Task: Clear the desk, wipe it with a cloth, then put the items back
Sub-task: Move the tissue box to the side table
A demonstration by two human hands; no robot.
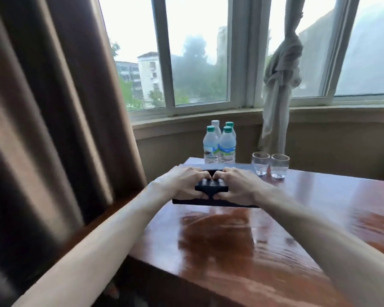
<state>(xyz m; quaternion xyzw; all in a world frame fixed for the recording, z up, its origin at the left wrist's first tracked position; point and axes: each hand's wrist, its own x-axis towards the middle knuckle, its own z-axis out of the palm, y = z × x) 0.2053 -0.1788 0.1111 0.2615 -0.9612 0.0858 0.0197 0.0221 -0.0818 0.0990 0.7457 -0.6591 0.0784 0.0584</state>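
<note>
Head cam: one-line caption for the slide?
Both hands, left and right, hold a dark remote over a black tray on the wooden desk.

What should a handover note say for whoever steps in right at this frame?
Left hand and right hand: both grip a small black object over the dark tray at the desk's far left.
Four water bottles stand behind the tray; two glasses to its right.
Done: cannot tell whether the desk has been wiped; no cloth in view.
Left: depends on stage; either clear these items or finish placing them.
</note>
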